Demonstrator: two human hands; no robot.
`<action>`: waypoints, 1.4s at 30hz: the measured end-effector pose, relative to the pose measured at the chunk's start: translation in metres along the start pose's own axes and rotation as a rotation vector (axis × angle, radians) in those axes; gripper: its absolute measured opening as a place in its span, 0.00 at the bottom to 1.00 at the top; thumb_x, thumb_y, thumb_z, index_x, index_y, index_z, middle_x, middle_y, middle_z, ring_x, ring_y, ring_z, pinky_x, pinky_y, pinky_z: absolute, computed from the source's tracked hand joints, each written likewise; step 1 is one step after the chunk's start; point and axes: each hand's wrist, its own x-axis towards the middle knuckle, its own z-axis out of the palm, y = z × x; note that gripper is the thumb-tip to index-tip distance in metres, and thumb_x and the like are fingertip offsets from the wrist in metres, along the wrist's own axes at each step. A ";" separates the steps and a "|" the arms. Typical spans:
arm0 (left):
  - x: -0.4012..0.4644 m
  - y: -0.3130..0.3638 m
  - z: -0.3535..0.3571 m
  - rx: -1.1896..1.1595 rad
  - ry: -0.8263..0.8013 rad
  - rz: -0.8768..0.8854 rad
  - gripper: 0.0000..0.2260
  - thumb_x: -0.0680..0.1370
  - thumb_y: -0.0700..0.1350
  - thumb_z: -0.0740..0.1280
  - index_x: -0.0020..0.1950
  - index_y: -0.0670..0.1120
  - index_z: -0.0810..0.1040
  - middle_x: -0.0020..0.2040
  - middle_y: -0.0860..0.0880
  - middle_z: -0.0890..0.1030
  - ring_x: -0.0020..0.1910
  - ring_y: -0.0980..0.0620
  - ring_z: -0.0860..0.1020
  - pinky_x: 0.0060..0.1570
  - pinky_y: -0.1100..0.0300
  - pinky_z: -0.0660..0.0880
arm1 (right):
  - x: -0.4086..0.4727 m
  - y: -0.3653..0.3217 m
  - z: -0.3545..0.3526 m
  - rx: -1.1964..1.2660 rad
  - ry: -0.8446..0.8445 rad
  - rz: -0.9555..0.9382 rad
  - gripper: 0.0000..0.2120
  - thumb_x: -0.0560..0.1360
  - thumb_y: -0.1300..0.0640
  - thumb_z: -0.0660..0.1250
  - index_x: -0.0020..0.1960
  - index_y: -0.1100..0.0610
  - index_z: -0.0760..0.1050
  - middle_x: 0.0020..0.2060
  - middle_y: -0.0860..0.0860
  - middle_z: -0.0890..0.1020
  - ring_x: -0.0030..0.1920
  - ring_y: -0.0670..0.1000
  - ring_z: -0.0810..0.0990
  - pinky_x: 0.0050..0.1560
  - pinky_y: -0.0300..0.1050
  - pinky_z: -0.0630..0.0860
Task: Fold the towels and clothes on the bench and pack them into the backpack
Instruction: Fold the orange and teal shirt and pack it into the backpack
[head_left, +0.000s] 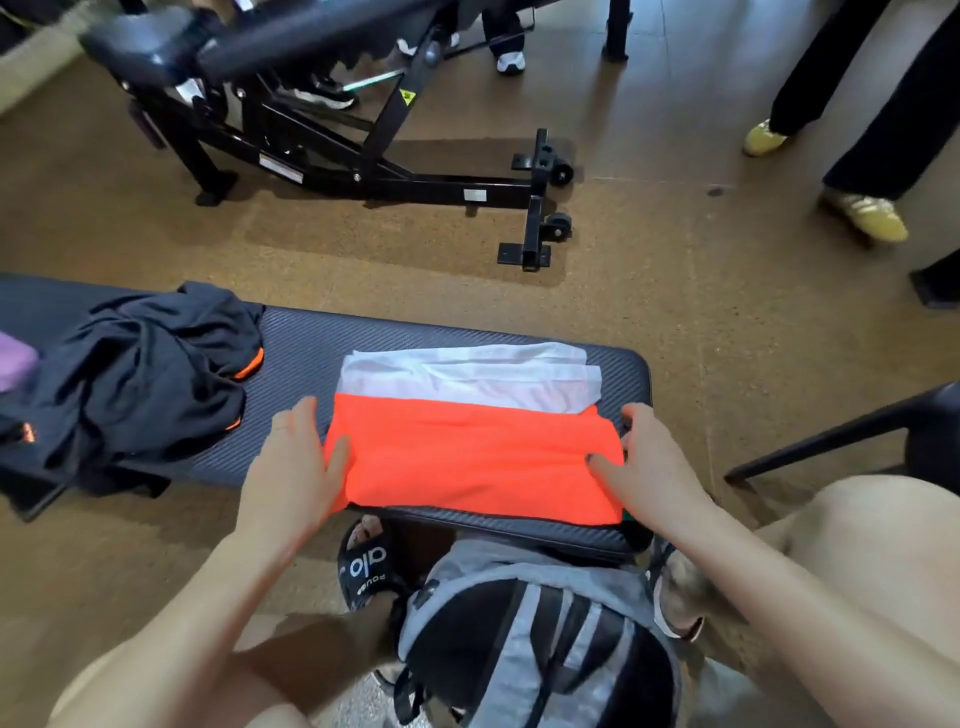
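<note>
An orange and white garment (470, 447) lies folded flat on the right end of the dark padded bench (301, 343). My left hand (296, 462) rests flat on its left edge, thumb on the orange cloth. At the garment's right edge, my right hand (644, 462) has its fingers on the cloth and bent over the edge. A crumpled black garment with orange trim (135, 379) sits on the bench's left part. The grey and black backpack (530, 634) stands on the floor between my knees, below the bench's near edge.
A purple item (15, 358) shows at the far left edge. Across the brown floor stands a black exercise machine frame (374, 161). A person's legs in yellow shoes (862, 213) are at the upper right. Part of a black chair (852, 441) is at right.
</note>
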 end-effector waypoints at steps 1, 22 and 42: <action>-0.002 0.008 -0.001 0.076 0.055 0.131 0.26 0.82 0.52 0.63 0.77 0.42 0.63 0.67 0.38 0.73 0.61 0.35 0.76 0.57 0.42 0.74 | -0.004 -0.007 0.002 -0.115 0.077 -0.083 0.32 0.76 0.52 0.70 0.75 0.58 0.61 0.61 0.57 0.74 0.61 0.59 0.74 0.59 0.54 0.73; 0.113 0.040 -0.016 0.256 -0.009 0.487 0.05 0.75 0.40 0.67 0.50 0.42 0.77 0.45 0.41 0.81 0.46 0.37 0.77 0.45 0.44 0.72 | 0.100 -0.048 -0.007 -0.452 0.094 -0.356 0.05 0.74 0.57 0.62 0.47 0.56 0.75 0.45 0.55 0.78 0.49 0.60 0.74 0.49 0.53 0.68; 0.037 0.086 0.028 0.236 0.086 0.566 0.27 0.83 0.58 0.53 0.80 0.50 0.65 0.80 0.41 0.63 0.79 0.39 0.61 0.76 0.36 0.57 | 0.093 -0.072 0.003 -0.564 0.333 -0.288 0.11 0.79 0.58 0.60 0.61 0.58 0.71 0.56 0.57 0.75 0.57 0.60 0.73 0.58 0.52 0.67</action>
